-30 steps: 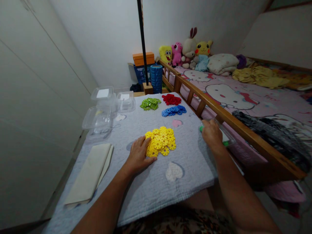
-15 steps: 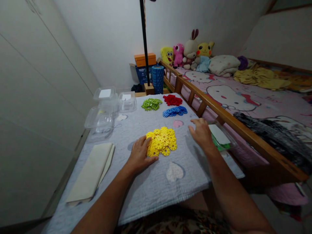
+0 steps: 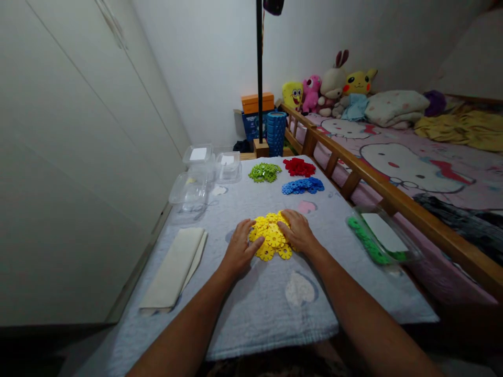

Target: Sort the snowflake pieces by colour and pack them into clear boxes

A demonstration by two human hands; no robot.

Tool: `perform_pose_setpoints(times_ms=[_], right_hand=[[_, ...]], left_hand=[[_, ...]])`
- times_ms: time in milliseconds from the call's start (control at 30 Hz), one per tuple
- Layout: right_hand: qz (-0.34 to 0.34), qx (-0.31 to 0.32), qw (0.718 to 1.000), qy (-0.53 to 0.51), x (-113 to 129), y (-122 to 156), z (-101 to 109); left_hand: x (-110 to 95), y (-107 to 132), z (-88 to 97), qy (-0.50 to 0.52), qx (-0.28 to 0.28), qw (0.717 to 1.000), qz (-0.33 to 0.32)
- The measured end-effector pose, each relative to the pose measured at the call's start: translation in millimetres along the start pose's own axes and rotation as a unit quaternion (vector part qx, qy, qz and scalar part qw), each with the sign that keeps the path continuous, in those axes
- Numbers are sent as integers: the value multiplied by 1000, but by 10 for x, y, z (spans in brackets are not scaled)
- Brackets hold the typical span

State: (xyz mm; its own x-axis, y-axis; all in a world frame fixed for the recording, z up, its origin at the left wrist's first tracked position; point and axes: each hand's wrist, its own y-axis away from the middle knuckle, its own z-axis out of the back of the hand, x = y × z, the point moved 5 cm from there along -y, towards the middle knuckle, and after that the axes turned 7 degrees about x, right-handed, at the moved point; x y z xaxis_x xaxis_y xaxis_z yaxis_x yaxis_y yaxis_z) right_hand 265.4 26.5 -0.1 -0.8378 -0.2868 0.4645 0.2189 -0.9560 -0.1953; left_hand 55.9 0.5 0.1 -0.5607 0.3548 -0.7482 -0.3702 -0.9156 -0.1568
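Note:
A heap of yellow flower-shaped plastic discs [image 3: 272,236] lies in the middle of the grey cloth-covered table [image 3: 251,309]. My left hand [image 3: 240,250] rests flat against the heap's left side, fingers stretched out. My right hand [image 3: 296,231] lies on the heap's right side, fingers spread over the discs. Further back lie separate heaps of green discs [image 3: 264,172], red discs [image 3: 299,167] and blue discs [image 3: 303,185]. At the table's right edge sits a clear container holding green discs [image 3: 379,241], closed with a lid.
Several clear plastic containers [image 3: 200,170] stand at the back left. A folded cream cloth [image 3: 175,267] lies at the left. A wooden bed rail [image 3: 396,201] runs along the right, with plush toys [image 3: 334,86] behind. A black pole [image 3: 259,73] rises at the back.
My right hand has left the container of green discs at the right edge and moved left onto the yellow heap. The view has shifted, so everything sits further right.

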Motion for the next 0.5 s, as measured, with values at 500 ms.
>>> perform_pose_setpoints(times_ms=[500], right_hand=[[1,-27,1000,8,-62,39,-51]], left_hand=[[-180,-268,996,-203,13,978,43]])
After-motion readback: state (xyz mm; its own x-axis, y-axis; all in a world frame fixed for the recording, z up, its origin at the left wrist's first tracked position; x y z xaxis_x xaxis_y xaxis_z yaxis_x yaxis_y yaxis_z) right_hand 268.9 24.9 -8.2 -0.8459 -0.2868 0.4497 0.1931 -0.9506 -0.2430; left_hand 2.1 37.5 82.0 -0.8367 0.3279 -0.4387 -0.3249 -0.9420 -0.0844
